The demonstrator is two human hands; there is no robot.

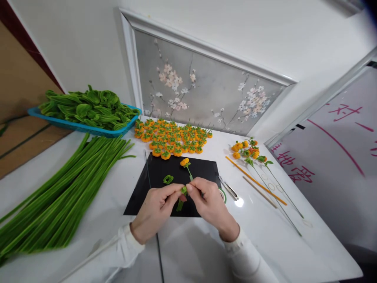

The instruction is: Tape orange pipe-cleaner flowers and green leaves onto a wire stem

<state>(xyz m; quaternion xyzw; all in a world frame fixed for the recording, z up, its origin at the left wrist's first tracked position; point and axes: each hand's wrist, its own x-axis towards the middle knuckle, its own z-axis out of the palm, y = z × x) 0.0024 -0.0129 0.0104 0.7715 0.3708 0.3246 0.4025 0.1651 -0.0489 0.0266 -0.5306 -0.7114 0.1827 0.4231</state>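
My left hand [156, 208] and my right hand [211, 201] meet over a glossy black board [138, 198]. Between their thumbs and fingertips they pinch a small piece of green fuzzy stem [184, 190]. Just beyond the right fingertips is an orange flower [185, 162] with a green stem; whether the right hand grips that stem I cannot tell. A curled green loop [168, 179] lies on the board beyond the left fingers. Partly hidden behind my right hand is a roll of green tape [223, 195].
A blue tray [70, 126] heaped with green fuzzy pieces stands back left, above long green fuzzy stems [67, 196]. Several orange flowers [173, 137] sit behind the board. To the right lie a slim metal tool [228, 188], an orange stick [256, 181] and flower sprigs [246, 149].
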